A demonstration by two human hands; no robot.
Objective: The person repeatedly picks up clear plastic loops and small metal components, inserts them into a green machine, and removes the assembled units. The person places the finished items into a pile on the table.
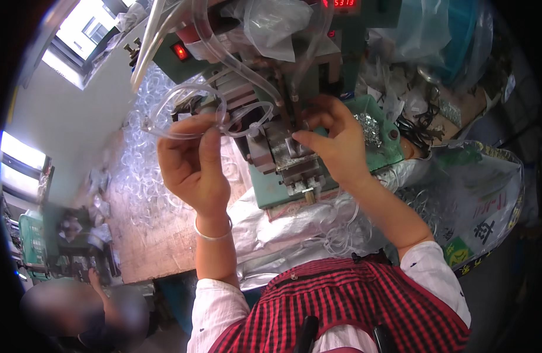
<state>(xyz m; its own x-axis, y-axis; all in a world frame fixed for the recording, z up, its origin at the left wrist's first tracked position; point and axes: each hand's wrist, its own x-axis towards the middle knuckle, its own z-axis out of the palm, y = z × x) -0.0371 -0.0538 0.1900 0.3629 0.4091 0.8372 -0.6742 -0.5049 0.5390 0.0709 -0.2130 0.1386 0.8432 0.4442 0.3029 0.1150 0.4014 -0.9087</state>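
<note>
A loop of thin transparent plastic tubing (186,87) is pinched between the thumb and fingers of my left hand (194,162), left of a green bench machine (271,189). The loop's other side reaches a small whitish fitting (254,129) by the metal block in the machine's middle. My right hand (337,138) has its thumb and forefinger drawn together at the machine's working point, just under the upright metal rods (293,97). Whatever lies between those fingertips is too small to make out. A metal fixture (291,153) stands beneath them.
Right of the machine, a green tray (391,154) holds many small shiny metal pieces (370,130). Coiled transparent tubes (144,159) are heaped along the left of the wooden table (144,250). More tubing (347,232) lies near my apron. Another person (100,300) sits at lower left.
</note>
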